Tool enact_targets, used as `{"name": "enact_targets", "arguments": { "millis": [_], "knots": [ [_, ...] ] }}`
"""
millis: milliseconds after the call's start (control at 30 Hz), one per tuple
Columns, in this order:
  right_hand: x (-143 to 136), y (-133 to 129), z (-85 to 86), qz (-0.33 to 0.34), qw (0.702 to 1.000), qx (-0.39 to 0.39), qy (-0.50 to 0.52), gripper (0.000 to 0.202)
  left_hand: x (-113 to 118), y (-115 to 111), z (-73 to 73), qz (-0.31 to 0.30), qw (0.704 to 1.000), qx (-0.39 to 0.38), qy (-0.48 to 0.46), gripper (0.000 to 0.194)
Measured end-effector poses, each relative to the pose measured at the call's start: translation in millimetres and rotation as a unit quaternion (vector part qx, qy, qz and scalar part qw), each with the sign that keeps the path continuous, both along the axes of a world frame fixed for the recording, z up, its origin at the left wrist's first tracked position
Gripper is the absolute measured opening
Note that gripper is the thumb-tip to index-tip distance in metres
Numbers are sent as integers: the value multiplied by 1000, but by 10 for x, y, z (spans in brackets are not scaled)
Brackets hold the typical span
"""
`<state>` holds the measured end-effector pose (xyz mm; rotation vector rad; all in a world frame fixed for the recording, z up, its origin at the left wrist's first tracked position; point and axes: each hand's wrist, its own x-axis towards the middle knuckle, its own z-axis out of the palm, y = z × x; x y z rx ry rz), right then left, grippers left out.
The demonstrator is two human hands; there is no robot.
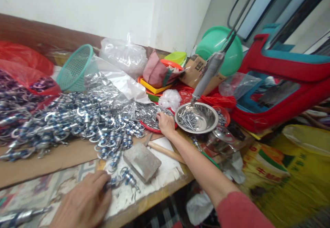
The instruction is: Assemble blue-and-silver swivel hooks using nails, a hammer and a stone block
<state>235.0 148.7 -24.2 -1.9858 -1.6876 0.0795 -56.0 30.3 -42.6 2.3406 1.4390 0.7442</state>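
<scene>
My left hand rests at the front of the workbench, fingers curled. A small metal fitting with a blue ring sticks out between its thumb and forefinger, partly hidden. Beside it another such fitting lies on the white sheet. My right hand reaches out to a red plate heaped with small metal pieces. Its fingers are drawn together in the pieces; what they hold is too small to make out. A steel bowl of nails or pins stands just right of that hand.
A big heap of blue-ringed metal fittings covers the left side. Near the middle lie a metal block and a wooden-handled hammer. A grey power screwdriver hangs above the bowl. Right of the bench is a red stool.
</scene>
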Motion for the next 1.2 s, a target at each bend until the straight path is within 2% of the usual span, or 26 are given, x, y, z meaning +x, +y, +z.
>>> {"name": "enact_targets", "arguments": {
  "millis": [100, 167, 200, 267, 333, 367, 400, 433, 500, 600, 733, 867, 933, 1067, 1133, 1200],
  "knots": [
    [-18, -89, 53, 12, 998, 29, 58, 24, -41, -37, 29, 113, 989, -33, -84, 32],
    [-75, -201, 72, 38, 992, 49, 109, 22, -2, -66, 107, 198, 957, -97, -188, 48],
    [-124, -274, 79, 52, 988, 56, 135, 22, 53, -80, 160, 212, 934, -156, -241, 50],
    [-263, -456, 97, 82, 978, 64, 183, 21, 227, -101, 265, 170, 866, -294, -367, 52],
    [-429, -681, 124, 115, 967, 66, 219, 18, 438, -108, 331, 120, 766, -393, -494, 42],
    [-510, -803, 140, 137, 959, 68, 240, 16, 536, -107, 341, 100, 728, -415, -536, 37],
    [-582, -925, 156, 161, 949, 72, 263, 16, 618, -106, 339, 94, 703, -422, -564, 33],
    [-642, -1040, 170, 183, 935, 79, 293, 15, 681, -107, 326, 94, 691, -420, -581, 31],
    [-719, -1231, 190, 207, 912, 85, 343, 15, 750, -118, 284, 105, 700, -408, -576, 30],
    [-747, -1381, 204, 199, 902, 84, 373, 16, 757, -148, 232, 114, 750, -388, -523, 29],
    [-735, -1405, 215, 214, 889, 90, 396, 21, 731, -178, 233, 103, 810, -343, -464, 26],
    [-750, -1411, 213, 267, 865, 62, 420, 26, 718, -185, 268, 88, 850, -309, -417, 22],
    [-752, -1420, 206, 284, 859, 68, 420, 28, 720, -189, 278, 95, 858, -299, -407, 22],
    [-726, -1445, 197, 303, 857, 80, 410, 28, 736, -202, 276, 145, 846, -286, -427, 42],
    [-704, -1469, 191, 306, 858, 73, 405, 28, 735, -206, 271, 141, 852, -257, -433, 34],
    [-678, -1503, 175, 305, 869, 82, 380, 31, 723, -208, 270, 125, 851, -254, -442, 15]
  ]
}}
